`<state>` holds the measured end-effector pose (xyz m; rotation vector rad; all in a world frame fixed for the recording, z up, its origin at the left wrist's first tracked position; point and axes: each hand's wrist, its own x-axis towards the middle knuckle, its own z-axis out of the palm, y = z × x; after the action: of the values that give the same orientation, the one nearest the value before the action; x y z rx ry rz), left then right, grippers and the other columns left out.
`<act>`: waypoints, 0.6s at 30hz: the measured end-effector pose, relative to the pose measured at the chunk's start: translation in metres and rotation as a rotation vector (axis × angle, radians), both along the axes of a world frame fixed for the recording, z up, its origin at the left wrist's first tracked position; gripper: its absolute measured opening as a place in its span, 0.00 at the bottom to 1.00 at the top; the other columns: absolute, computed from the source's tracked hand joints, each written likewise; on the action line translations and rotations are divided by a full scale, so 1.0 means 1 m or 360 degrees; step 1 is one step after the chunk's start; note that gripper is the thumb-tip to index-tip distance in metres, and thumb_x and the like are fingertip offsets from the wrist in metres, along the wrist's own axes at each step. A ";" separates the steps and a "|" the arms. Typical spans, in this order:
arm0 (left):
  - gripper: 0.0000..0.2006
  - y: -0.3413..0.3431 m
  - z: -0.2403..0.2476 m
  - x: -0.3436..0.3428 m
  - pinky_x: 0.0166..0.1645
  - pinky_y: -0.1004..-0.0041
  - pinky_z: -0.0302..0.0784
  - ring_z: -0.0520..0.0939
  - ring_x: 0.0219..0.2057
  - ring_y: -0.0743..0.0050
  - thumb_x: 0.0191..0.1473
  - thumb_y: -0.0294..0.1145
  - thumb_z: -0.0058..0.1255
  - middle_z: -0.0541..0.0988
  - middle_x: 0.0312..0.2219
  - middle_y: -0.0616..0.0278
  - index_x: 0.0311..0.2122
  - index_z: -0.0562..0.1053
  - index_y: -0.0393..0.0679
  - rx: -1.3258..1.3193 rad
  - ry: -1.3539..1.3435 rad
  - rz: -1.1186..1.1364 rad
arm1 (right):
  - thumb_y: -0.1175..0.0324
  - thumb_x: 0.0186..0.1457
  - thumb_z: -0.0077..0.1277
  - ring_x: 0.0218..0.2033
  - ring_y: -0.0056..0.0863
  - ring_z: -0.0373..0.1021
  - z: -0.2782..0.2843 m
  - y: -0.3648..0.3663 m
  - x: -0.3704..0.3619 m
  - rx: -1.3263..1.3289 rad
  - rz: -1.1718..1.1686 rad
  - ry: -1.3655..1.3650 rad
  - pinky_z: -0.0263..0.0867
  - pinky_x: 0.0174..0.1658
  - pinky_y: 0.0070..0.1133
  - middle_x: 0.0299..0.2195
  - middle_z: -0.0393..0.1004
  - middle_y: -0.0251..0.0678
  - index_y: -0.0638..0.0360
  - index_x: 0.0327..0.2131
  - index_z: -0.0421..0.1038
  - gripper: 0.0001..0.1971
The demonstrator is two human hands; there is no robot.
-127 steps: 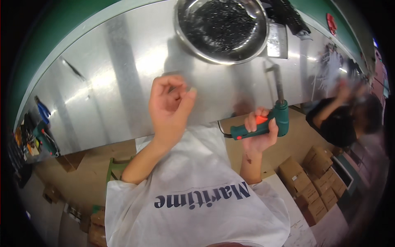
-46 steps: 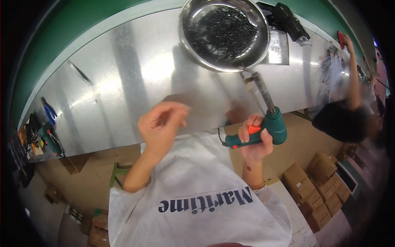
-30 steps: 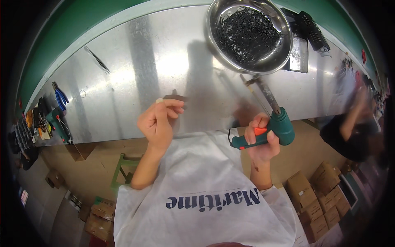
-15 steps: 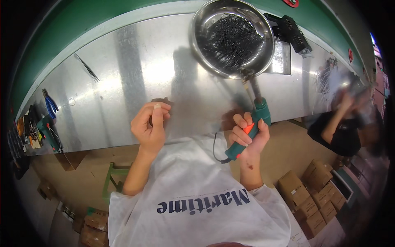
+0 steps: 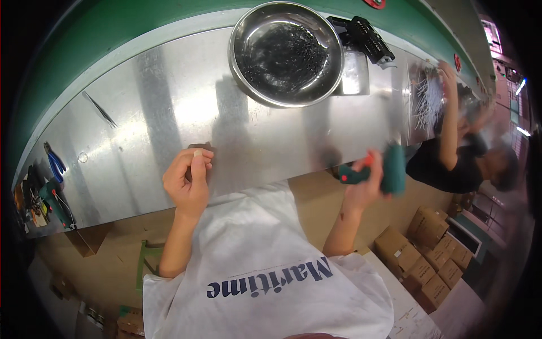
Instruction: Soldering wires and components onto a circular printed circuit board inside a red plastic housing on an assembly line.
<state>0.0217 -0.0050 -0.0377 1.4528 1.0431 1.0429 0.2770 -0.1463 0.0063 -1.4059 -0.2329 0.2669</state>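
Note:
At the front of the metal bench, my left hand [image 5: 188,179] is closed, thumb pressed against curled fingers. Whatever it may hold is too small or hidden to make out. Farther right, my right hand [image 5: 366,183] grips a green soldering gun [image 5: 394,169] with a red trigger. Motion blurs the gun, and its tip does not show clearly. Ahead, between my hands, a round steel bowl [image 5: 240,76] holds many thin black pieces [image 5: 282,56]. Neither hand touches the bowl.
Tweezers [image 5: 100,109], blue-handled pliers [image 5: 55,162] and another green tool [image 5: 56,206] lie on the left. A black device [image 5: 370,39] and a metal box [image 5: 354,73] stand right of the bowl. A person [image 5: 451,152] works at white strands [image 5: 427,104]; cartons [image 5: 432,254] are stacked below.
My right hand has drawn the soldering gun back from the bowl's rim toward the right and turned it. My left hand keeps its pinch. The whole view has shifted slightly.

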 end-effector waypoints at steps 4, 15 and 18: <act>0.09 -0.001 -0.001 -0.001 0.26 0.83 0.70 0.74 0.21 0.81 0.57 0.22 0.46 0.79 0.27 0.58 0.25 0.72 0.32 0.0000 0.0016 -0.0002 | 0.70 0.56 0.45 0.19 0.21 0.62 -0.003 -0.003 -0.007 -0.0209 -0.0097 0.0049 0.58 0.24 0.19 0.33 0.69 0.36 0.63 0.35 0.67 0.07; 0.08 -0.003 -0.004 0.004 0.25 0.83 0.71 0.75 0.22 0.82 0.57 0.23 0.46 0.79 0.26 0.58 0.26 0.73 0.32 0.0021 0.0018 -0.0011 | 0.58 0.46 0.52 0.17 0.26 0.64 0.000 -0.023 -0.019 0.0444 0.0997 0.0360 0.59 0.19 0.23 0.36 0.68 0.41 0.64 0.33 0.63 0.18; 0.08 -0.001 -0.007 0.002 0.25 0.83 0.70 0.75 0.22 0.82 0.57 0.23 0.47 0.79 0.26 0.59 0.26 0.73 0.33 0.0002 -0.0017 0.0000 | 0.64 0.43 0.51 0.23 0.30 0.67 -0.006 -0.018 -0.021 0.0686 0.1276 0.0416 0.62 0.25 0.23 0.38 0.66 0.43 0.68 0.42 0.68 0.22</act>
<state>0.0236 -0.0059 -0.0451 1.4465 1.0351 1.0507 0.2563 -0.1644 -0.0002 -0.7830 -0.5957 0.9915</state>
